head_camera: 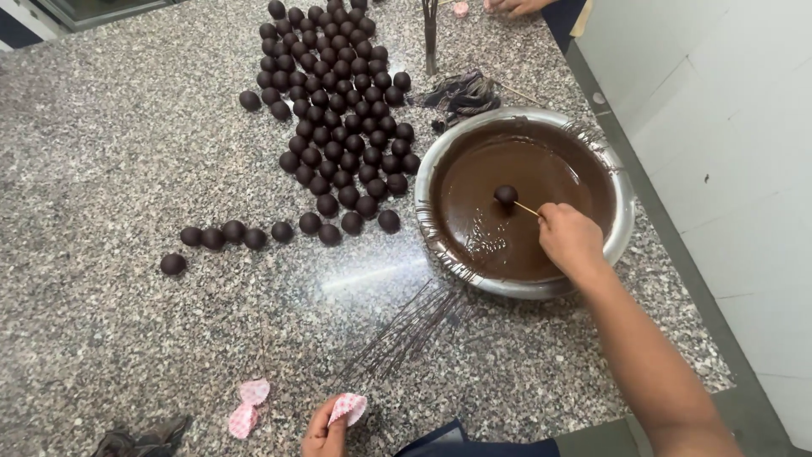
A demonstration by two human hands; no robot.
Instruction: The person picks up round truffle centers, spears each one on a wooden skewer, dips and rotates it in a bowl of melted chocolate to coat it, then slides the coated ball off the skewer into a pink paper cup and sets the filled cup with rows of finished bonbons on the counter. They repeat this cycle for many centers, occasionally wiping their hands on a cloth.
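right hand (571, 239) pinches a thin wooden skewer (526, 208), chocolate ball (506, 195) on its tip just over the melted chocolate in the steel bowl (622, 228). left hand (326, 432) grips a pink paper cup (348, 408). best held over the bowl until drips stop; streaks (406, 330) already on the granite counter (110, 169).

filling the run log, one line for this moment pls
right hand: holds stick with ball over chocolate bowl | left hand: holds pink paper cup
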